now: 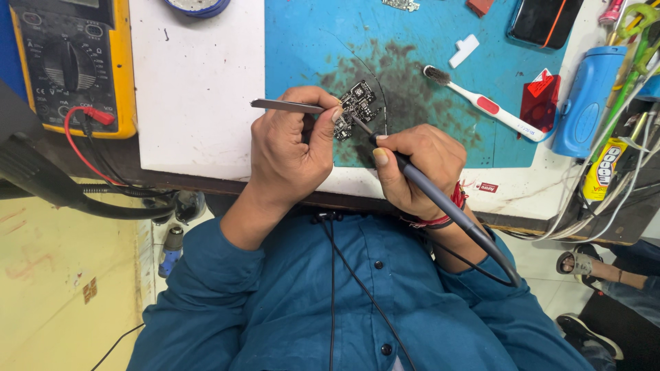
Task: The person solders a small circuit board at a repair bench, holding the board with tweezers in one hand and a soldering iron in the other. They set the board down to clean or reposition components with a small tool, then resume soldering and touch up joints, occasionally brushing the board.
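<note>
Left hand (289, 148) curled in a pinch grip; right hand (416, 168) clenched pen-style (red thread at wrist), just right of it.

This is looking like a small electronics repair workshop. A yellow multimeter (72, 65) with a red probe lead is sitting at the counter's (196, 89) far left corner. A stained blue work mat (426, 103), blackened in the middle, is lying on the white counter top, and a small black circuit board (357, 106) is resting on it. A grey soldering iron (440, 199) and metal tweezers (285, 105) are pointing at that board. A white toothbrush (481, 103) with dirty bristles is lying on the mat, and a blue bottle (584, 99) is standing among tangled cables (619, 185) and hand tools at the right edge.
</note>
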A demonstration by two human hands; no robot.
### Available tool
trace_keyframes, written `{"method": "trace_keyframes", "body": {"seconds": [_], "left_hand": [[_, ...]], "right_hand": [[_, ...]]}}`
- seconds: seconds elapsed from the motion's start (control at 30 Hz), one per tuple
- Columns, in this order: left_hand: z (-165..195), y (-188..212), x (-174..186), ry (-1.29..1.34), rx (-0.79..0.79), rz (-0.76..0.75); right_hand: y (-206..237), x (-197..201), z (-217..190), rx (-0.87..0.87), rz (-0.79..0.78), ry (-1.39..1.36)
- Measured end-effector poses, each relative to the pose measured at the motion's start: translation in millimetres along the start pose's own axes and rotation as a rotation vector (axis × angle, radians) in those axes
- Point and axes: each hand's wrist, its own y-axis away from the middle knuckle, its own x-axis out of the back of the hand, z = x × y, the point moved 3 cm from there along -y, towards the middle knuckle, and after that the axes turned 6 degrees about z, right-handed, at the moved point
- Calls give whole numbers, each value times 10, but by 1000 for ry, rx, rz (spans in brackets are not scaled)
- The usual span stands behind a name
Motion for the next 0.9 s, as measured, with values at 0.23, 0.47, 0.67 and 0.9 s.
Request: {"method": "trace_keyframes", "body": {"seconds": [0.23,0.47,0.67,0.9], "left_hand": [[6,4,-2,-16,-7,4],[-4,4,-4,0,10,-10],[0,7,-1,3,-7,-2],[2,8,0,5,-10,-2]], "right_hand": [[-1,2,-10,2,5,-3],[-4,1,-10,-4,5,-5],[-5,-1,-14,-2,5,-10],[-13,7,-22,4,2,-11]]}}
